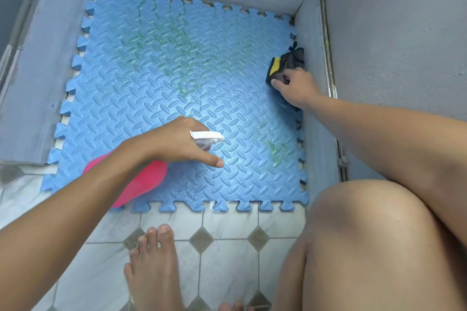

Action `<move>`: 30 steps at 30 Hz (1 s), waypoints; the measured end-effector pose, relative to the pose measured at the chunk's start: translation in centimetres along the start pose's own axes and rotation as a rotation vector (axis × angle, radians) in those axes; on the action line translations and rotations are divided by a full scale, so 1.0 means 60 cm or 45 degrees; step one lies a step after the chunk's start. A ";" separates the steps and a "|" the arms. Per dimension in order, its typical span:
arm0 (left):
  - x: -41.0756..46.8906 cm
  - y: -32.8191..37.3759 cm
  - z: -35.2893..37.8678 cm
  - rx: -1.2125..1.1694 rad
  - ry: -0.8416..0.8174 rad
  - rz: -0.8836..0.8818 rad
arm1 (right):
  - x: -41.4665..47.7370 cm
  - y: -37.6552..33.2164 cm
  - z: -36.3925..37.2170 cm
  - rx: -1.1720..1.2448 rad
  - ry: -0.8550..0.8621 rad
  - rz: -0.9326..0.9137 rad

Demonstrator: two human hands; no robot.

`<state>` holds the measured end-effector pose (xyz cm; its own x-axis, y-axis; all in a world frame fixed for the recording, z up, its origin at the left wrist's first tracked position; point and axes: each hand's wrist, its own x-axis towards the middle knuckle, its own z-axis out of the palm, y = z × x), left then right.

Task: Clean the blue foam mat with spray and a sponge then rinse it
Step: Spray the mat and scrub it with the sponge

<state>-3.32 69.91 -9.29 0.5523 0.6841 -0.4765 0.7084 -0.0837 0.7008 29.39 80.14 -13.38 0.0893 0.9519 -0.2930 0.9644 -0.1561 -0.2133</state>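
Observation:
A blue foam mat [156,98] with a raised tread pattern and jigsaw edges lies flat in a grey corner, with green smears at its middle and near its right edge. Over the mat's near part, my left hand [177,144] grips a pink spray bottle [141,182] with a white trigger head [207,137] that points right; the index finger is stretched out. At the mat's right edge my right hand [295,86] holds a sponge [283,65] that is yellow inside a dark mesh cover, pressed against the mat.
Low grey walls [38,83] enclose the mat on the left, back and right. A pipe [328,58] runs along the right wall. White floor tiles [227,222] with grey diamonds lie in front, where my bare foot [151,267] and bent knee [366,235] are.

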 end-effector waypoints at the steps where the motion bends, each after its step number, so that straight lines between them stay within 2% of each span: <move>1: -0.002 0.002 -0.004 -0.027 -0.013 -0.014 | -0.002 -0.001 -0.005 0.048 0.017 -0.007; 3: -0.006 0.005 -0.010 -0.044 0.107 -0.120 | -0.020 -0.015 -0.009 0.103 -0.009 -0.055; 5: -0.006 -0.001 -0.020 -0.092 0.368 -0.204 | -0.048 -0.052 0.003 0.033 -0.048 -0.214; 7: -0.006 -0.016 -0.036 -0.193 0.508 -0.248 | -0.079 -0.102 0.028 -0.060 -0.120 -0.476; 9: -0.006 -0.027 -0.052 -0.244 0.526 -0.238 | -0.112 -0.142 0.053 -0.117 -0.253 -0.792; 13: -0.010 -0.024 -0.058 -0.224 0.540 -0.187 | -0.180 -0.146 0.082 -0.309 -0.765 -1.444; 15: -0.011 -0.015 -0.054 -0.228 0.537 -0.162 | -0.204 -0.122 0.075 -0.704 -1.106 -1.698; 17: -0.008 -0.014 -0.049 -0.226 0.511 -0.146 | -0.206 -0.087 0.055 -1.109 -1.406 -1.670; 18: -0.006 -0.016 -0.048 -0.217 0.501 -0.148 | -0.192 -0.069 0.042 -1.193 -1.450 -1.581; 20: -0.004 -0.023 -0.046 -0.211 0.501 -0.172 | -0.149 -0.045 0.015 -1.145 -1.378 -1.330; 22: -0.004 -0.025 -0.045 -0.223 0.503 -0.185 | -0.090 -0.027 -0.011 -0.962 -1.142 -1.108; 26: -0.009 -0.017 -0.051 -0.250 0.520 -0.184 | 0.001 -0.004 -0.046 -0.526 -0.323 -0.515; 27: -0.011 -0.018 -0.053 -0.245 0.525 -0.190 | 0.006 -0.006 -0.037 -0.448 -0.213 -0.424; 28: -0.012 -0.018 -0.054 -0.245 0.533 -0.195 | 0.001 -0.014 -0.024 -0.406 -0.182 -0.434; 30: -0.012 -0.025 -0.057 -0.252 0.556 -0.202 | -0.039 -0.042 0.012 -0.338 -0.255 -0.648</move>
<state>-6.27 72.06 -8.17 0.1792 0.9201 -0.3483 0.6481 0.1559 0.7454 26.59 78.14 -12.82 -0.4228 0.8178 -0.3905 0.9053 0.4010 -0.1404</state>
